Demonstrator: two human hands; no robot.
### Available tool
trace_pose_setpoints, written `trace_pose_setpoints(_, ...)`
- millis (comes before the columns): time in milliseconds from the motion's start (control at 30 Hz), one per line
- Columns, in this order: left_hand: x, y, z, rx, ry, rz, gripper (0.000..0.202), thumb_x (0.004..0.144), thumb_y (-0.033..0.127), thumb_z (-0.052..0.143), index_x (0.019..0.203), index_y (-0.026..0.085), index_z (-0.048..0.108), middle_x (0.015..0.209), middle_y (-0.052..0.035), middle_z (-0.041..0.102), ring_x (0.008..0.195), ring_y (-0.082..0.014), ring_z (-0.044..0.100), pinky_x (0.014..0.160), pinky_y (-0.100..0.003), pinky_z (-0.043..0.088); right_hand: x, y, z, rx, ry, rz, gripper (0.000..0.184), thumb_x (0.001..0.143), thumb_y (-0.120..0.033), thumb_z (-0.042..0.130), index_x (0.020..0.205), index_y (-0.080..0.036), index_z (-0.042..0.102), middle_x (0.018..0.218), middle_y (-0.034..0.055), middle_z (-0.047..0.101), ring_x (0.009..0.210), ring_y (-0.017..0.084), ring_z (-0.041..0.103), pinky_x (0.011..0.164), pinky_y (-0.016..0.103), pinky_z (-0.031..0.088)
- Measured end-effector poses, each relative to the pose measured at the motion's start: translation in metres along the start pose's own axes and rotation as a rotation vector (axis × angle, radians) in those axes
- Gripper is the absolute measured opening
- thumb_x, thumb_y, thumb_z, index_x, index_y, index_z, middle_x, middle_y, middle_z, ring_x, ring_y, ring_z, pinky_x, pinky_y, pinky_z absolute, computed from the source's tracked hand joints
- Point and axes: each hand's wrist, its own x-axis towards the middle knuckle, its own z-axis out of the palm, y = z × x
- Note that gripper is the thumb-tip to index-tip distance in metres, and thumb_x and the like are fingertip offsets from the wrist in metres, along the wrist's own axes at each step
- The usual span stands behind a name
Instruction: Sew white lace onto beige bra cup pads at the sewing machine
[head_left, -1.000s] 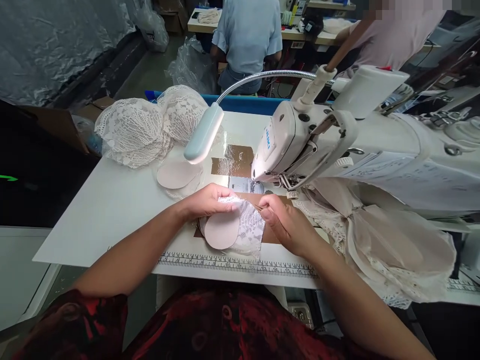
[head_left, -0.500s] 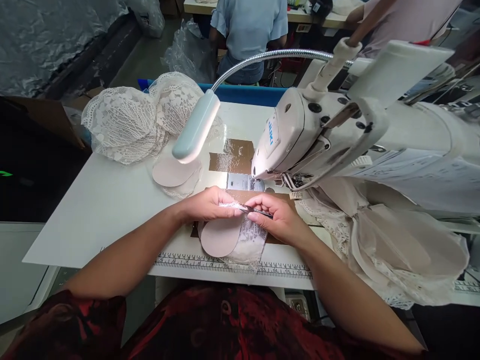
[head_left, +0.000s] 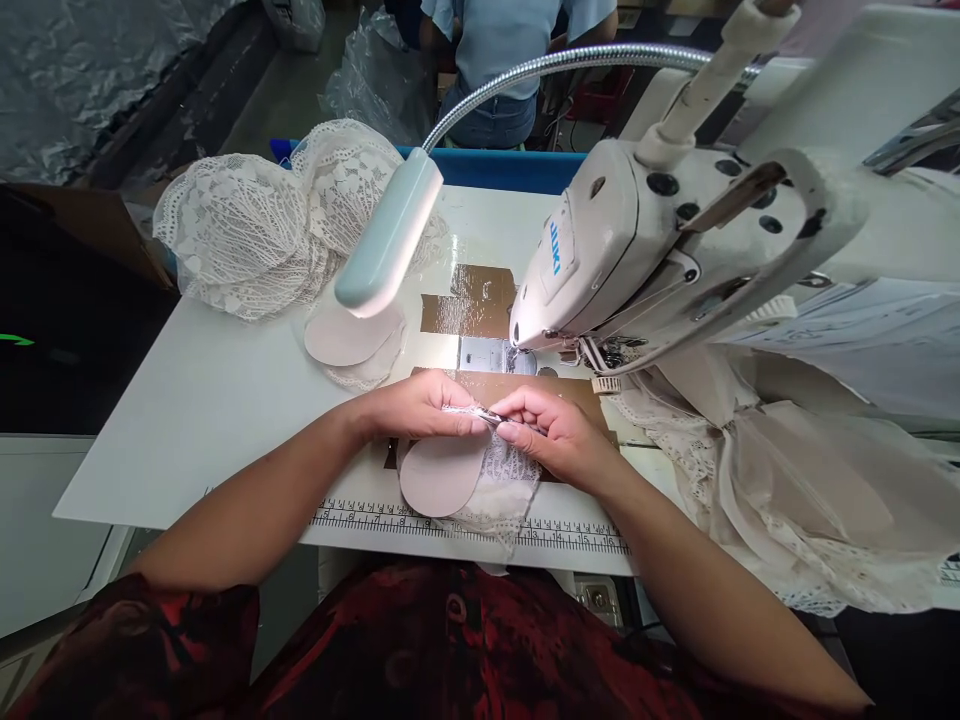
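Note:
My left hand (head_left: pixel 420 408) lies closed on the top edge of a white lace piece (head_left: pixel 504 482) that carries a beige oval pad (head_left: pixel 441 475), pinching the lace at its fingertips. My right hand (head_left: pixel 559 432) is closed on a small metal tool, thread snips or tweezers (head_left: pixel 497 417), whose tip meets the lace between both hands. The piece rests on the white sewing table (head_left: pixel 225 400) just in front of the sewing machine (head_left: pixel 637 250) and its needle plate (head_left: pixel 487 355).
A gooseneck lamp (head_left: pixel 382 245) hangs over the table. A heap of lace cups (head_left: pixel 262 230) and spare beige pads (head_left: pixel 345 335) sit at the back left. Sewn lace pieces (head_left: pixel 787 480) pile up at the right. A printed ruler (head_left: pixel 465 525) runs along the front edge. Another person (head_left: pixel 517 50) sits beyond.
My right hand has moved left to meet my left hand, bringing the small tool to the lace edge. The camera has tilted down and closer.

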Motion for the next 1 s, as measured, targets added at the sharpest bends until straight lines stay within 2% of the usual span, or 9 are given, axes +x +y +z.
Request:
trace_pose_setpoints(200,-0.002,0.004,0.001,0.005,-0.008,-0.033,0.042,0.084,0.045,0.060,0.058,0.014,0.048,0.058,0.0035,0.030,0.052,-0.0067,0.025,0.044,-0.022,0.018,0.000,0.005,0.001,-0.063,0.059,-0.010,0.021,0.085,-0.038,0.057,0.087,-0.017,0.063,0.073,0.0000,0.058,0.062,0.010,0.050,0.054,0.023,0.038)
trace_pose_setpoints(367,-0.002,0.004,0.000,-0.028,0.004,-0.071,0.038,0.083,0.044,0.062,0.062,0.013,0.053,0.059,0.0030,0.034,0.053,-0.0068,0.028,0.045,-0.022,0.020,-0.001,0.007,-0.008,0.041,-0.021,0.048,0.025,0.083,-0.040,0.060,0.094,-0.017,0.060,0.077,0.0012,0.059,0.066,0.011,0.053,0.058,0.024,0.042)
trace_pose_setpoints(467,-0.001,0.001,0.000,-0.043,0.007,-0.071,0.038,0.081,0.043,0.065,0.061,0.012,0.053,0.059,0.0033,0.032,0.054,-0.0066,0.026,0.046,-0.022,0.019,0.000,0.006,-0.009,0.003,-0.053,0.044,0.025,0.083,-0.039,0.061,0.094,-0.017,0.061,0.080,0.0023,0.060,0.067,0.011,0.054,0.058,0.024,0.042)
trace_pose_setpoints(700,0.002,-0.002,0.002,-0.016,-0.017,-0.098,0.042,0.078,0.043,0.067,0.054,0.014,0.048,0.056,0.0042,0.026,0.051,-0.0063,0.022,0.044,-0.023,0.015,0.007,-0.004,0.001,-0.052,-0.054,-0.006,0.018,0.083,-0.034,0.060,0.091,-0.018,0.063,0.081,0.0023,0.064,0.070,0.013,0.057,0.059,0.025,0.043)
trace_pose_setpoints(867,0.002,0.000,0.001,-0.003,-0.025,-0.085,0.049,0.078,0.043,0.068,0.050,0.015,0.039,0.053,0.0050,0.023,0.049,-0.0055,0.020,0.043,-0.023,0.012,0.007,-0.005,0.003,-0.160,0.005,-0.030,0.015,0.083,-0.032,0.058,0.082,-0.018,0.064,0.075,0.0008,0.063,0.070,0.013,0.057,0.062,0.026,0.043)
trace_pose_setpoints(933,0.002,0.000,0.002,-0.004,-0.014,-0.082,0.048,0.078,0.044,0.067,0.050,0.015,0.042,0.053,0.0052,0.025,0.048,-0.0051,0.021,0.042,-0.022,0.014,0.006,-0.002,0.003,-0.135,0.029,-0.016,0.016,0.084,-0.033,0.058,0.081,-0.018,0.063,0.073,0.0005,0.062,0.068,0.013,0.057,0.062,0.026,0.043)
trace_pose_setpoints(1000,0.003,-0.001,0.004,-0.002,0.005,-0.086,0.041,0.078,0.043,0.067,0.055,0.013,0.052,0.052,0.0045,0.031,0.049,-0.0052,0.027,0.042,-0.020,0.020,0.006,0.001,0.005,-0.024,0.048,0.016,0.017,0.083,-0.035,0.058,0.088,-0.019,0.061,0.076,0.0006,0.061,0.069,0.013,0.058,0.063,0.027,0.045)
